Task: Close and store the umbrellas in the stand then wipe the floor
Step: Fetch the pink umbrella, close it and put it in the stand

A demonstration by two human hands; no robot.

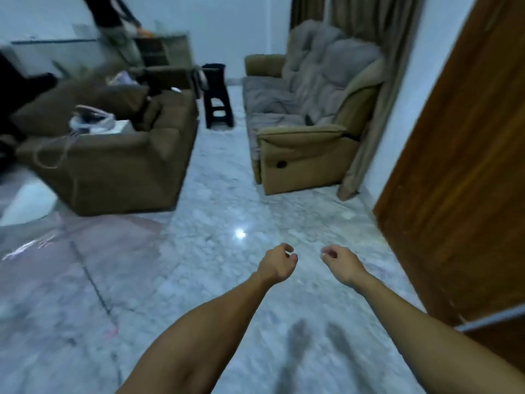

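An open see-through umbrella with a pinkish tint lies on the marble floor at the left, its dark shaft running toward the camera, its canopy just in front of a brown armchair. Both arms reach forward over bare floor, well right of it. The left hand and right hand are loosely curled, gripping nothing. A wooden door stands at the right, a tan sofa beyond.

One umbrella, two sofas, one stool
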